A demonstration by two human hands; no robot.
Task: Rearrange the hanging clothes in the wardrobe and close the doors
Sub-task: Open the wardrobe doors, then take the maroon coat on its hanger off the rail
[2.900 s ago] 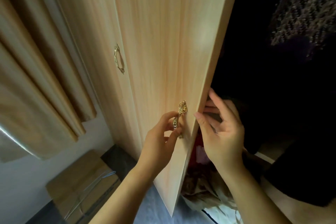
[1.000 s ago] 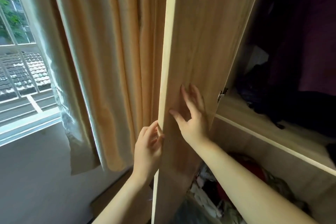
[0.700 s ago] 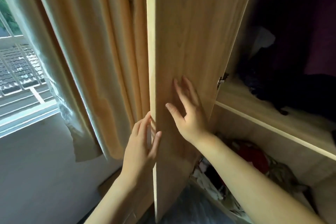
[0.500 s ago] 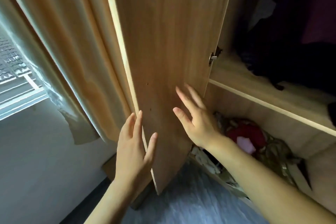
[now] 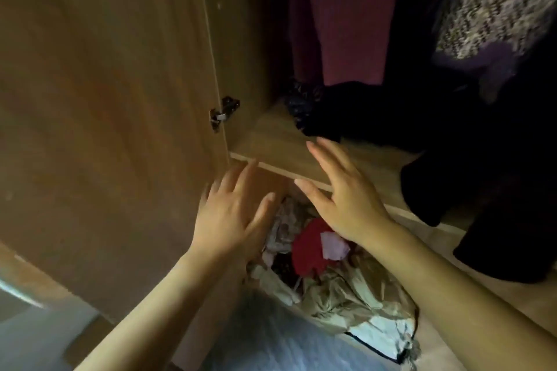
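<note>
The wardrobe door stood open. Both hands, the left hand and right hand, were spread and empty near the shelf's front edge, above crumpled clothes; a maroon garment hung inside.

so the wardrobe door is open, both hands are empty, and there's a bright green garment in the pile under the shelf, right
Not quite: the garment in the pile under the shelf is red, not green, as the head view shows. The rest holds: the door is open, and the left hand and right hand are empty.
</note>
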